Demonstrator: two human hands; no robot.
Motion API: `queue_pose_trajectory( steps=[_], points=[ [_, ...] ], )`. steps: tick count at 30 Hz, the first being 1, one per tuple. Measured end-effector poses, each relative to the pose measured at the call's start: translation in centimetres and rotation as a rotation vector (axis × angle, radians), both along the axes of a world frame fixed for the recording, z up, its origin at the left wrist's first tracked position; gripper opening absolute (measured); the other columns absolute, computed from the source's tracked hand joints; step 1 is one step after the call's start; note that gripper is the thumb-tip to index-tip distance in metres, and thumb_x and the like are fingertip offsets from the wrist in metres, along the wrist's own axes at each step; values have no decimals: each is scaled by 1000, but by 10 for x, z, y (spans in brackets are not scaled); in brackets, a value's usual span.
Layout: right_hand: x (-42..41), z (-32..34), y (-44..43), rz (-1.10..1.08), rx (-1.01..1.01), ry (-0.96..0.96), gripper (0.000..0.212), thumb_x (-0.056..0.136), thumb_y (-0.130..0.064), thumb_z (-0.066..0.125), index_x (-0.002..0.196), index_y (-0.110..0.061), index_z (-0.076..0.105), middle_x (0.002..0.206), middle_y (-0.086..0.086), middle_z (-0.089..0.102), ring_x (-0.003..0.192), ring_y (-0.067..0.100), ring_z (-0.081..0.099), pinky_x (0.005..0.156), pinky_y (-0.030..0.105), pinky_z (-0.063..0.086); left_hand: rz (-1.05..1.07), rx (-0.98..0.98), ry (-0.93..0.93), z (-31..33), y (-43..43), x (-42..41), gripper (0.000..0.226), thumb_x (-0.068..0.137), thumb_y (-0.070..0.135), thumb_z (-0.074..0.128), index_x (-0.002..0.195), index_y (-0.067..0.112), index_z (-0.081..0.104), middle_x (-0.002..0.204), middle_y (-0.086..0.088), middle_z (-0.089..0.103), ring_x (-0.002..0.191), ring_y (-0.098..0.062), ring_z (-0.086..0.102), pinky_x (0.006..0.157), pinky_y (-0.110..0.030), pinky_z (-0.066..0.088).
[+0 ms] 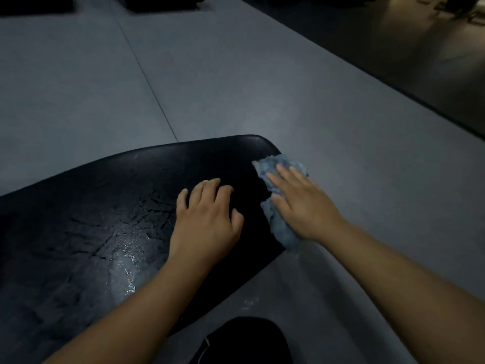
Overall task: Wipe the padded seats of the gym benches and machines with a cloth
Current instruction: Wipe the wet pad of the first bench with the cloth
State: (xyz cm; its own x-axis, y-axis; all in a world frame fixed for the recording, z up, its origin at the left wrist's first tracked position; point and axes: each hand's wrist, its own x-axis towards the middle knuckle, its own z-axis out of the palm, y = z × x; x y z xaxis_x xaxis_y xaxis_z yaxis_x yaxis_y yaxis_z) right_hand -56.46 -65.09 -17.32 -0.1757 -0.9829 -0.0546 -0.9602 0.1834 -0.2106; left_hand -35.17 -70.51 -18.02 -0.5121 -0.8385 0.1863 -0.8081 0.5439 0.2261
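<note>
Head view, dim light. Black padded bench runs from lower left to centre, with its rounded end toward the upper right.

Cloth: blue and crumpled, lying on the right edge of the bench near that rounded end. Part of it hangs past the edge.

Right hand: palm down on the cloth, fingers straight and slightly spread. It presses the cloth flat against the padding and does not grip it.

Left hand: rests on the bench just left of the cloth, not touching it. Its fingers are loosely bent with the tips on the padding, and it holds nothing.

Padding surface: creased, with a wet, shiny patch left of the left forearm.

Surroundings: grey floor with one seam line. A dark garment sits at the bottom edge. Dark shapes at the top are too dim to identify.
</note>
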Motion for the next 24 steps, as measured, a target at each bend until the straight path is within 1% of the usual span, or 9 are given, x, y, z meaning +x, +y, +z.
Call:
queue_pose_trajectory(
  steps=[2,5,8,10,12,16,19,21,24],
  points=[
    [12,-3,-22,-64,-14,49,58,103,-48,26,158,-29,23,167,-4,12,154,22,8,122,44,9,5,5,-5,0,0,-1,52,86,43,33,129,23,55,144,-1,49,138,-21,40,116,-52,25],
    [34,-8,-6,108,-131,17,67,95,-51,16,154,-27,35,164,-3,26,152,24,19,120,49,16,11,13,-13,1,0,-1,51,86,44,33,128,25,55,144,1,49,137,-19,40,116,-50,26],
    [25,-2,26,289,-151,-188,56,100,-46,23,149,-27,46,159,-10,34,150,12,21,123,35,9,9,9,-2,3,1,-1,48,88,44,34,127,26,54,143,4,49,136,-17,41,116,-49,27],
    [16,13,28,201,-87,-521,44,105,-39,32,140,-26,56,150,-10,47,144,7,34,123,30,15,18,19,-3,6,0,1,49,89,45,34,129,26,54,142,5,49,135,-16,41,116,-47,27],
    [11,34,16,-2,-119,-1015,31,108,-25,41,122,-22,68,130,-2,66,126,12,57,114,36,38,11,47,10,12,0,-1,52,86,45,34,131,26,53,140,6,50,132,-15,43,114,-45,29],
    [6,57,-12,-326,65,-1775,42,104,-33,43,120,-3,67,115,22,71,102,30,69,90,39,55,-103,229,196,45,3,-19,44,78,37,39,119,27,52,111,7,61,104,-14,58,93,-35,46],
    [-1,65,-28,-353,198,-1894,51,102,-40,41,120,0,66,112,24,70,96,33,69,90,41,54,59,428,590,51,9,-47,32,86,37,53,118,37,54,108,24,66,99,10,59,86,-16,48],
    [-11,65,-38,-313,209,-1891,52,103,-40,40,120,2,65,111,25,69,98,32,68,92,40,54,190,327,770,32,11,-64,24,93,34,59,117,33,62,107,23,69,99,12,61,89,-22,51],
    [-26,62,-50,-225,279,-1871,54,104,-39,39,127,6,60,121,27,66,115,35,64,106,46,46,350,216,828,14,8,-79,21,97,35,61,113,24,69,105,16,72,99,8,63,91,-30,53]
  ],
)
